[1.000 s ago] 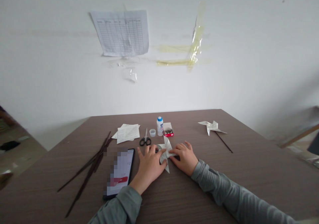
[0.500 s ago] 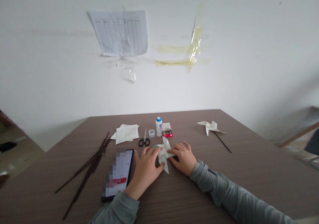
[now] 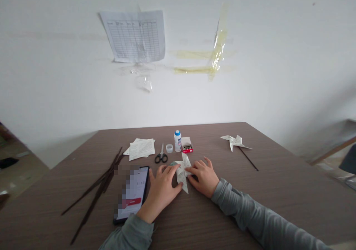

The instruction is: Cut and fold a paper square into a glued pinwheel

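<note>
A folded pinwheel of printed paper [image 3: 182,174] lies on the table between my two hands. At its left side my left hand [image 3: 162,187] grips it, thumb near the lower blade and fingers over the left blade. My right hand [image 3: 204,176] pinches the right blade between thumb and fingers, the other fingers curled loosely. A round greyish object [image 3: 174,164], partly hidden, shows behind my left fingers. Just beyond are black-handled scissors [image 3: 161,157], a small clear cup [image 3: 169,148], a white bottle with a blue cap [image 3: 177,142] and a red box of small metal pieces [image 3: 187,148].
A phone [image 3: 132,196] lies beside my left forearm, with dark thin sticks [image 3: 102,183] farther left. Paper sheets [image 3: 141,148] rest at the back left. Another pinwheel [image 3: 236,141] on a dark stick lies at the right on the brown table [image 3: 278,198].
Both hands stay on the pinwheel; the right fingers have shifted very slightly left. Otherwise nothing has visibly moved.
</note>
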Demonstrator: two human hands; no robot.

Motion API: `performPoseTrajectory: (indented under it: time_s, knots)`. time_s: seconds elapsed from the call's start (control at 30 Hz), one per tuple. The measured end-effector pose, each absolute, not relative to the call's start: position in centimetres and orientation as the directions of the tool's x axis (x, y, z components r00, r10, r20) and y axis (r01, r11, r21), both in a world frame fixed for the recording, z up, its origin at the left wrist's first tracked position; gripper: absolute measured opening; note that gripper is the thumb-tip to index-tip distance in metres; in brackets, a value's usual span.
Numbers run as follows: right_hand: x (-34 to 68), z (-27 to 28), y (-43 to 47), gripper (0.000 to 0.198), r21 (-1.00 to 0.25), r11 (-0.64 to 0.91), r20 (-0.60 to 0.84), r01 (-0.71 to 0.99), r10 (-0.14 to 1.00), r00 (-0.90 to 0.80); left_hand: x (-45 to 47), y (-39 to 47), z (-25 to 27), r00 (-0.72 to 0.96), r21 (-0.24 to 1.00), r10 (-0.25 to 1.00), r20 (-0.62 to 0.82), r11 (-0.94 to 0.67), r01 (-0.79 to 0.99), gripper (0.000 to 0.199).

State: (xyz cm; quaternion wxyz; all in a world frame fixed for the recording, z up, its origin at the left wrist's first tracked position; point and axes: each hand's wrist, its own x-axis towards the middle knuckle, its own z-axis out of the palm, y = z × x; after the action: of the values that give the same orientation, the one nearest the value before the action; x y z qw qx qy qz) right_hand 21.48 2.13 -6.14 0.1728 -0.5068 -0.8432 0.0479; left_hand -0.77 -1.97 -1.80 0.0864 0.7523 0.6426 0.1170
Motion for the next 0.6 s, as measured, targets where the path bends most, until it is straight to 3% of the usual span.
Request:
performPoseTrajectory:
  time_s: [0.33, 0.6]
  knots:
    - [21.0, -5.6, 2.2, 0.036, -0.269, 0.435, 0.2, 0.859, 0.898, -0.392, -1.0, -2.0, -1.8, 0.146, 0.26, 0.987, 0.06, -0.157, 0.953, 0.07]
    - [22.1, -7.3, 2.8, 0.033, -0.274, 0.48, 0.291, 0.834, 0.867, -0.403, -0.7, -2.3, -0.9, 0.146, 0.26, 0.989, 0.008, -0.143, 0.955, 0.068]
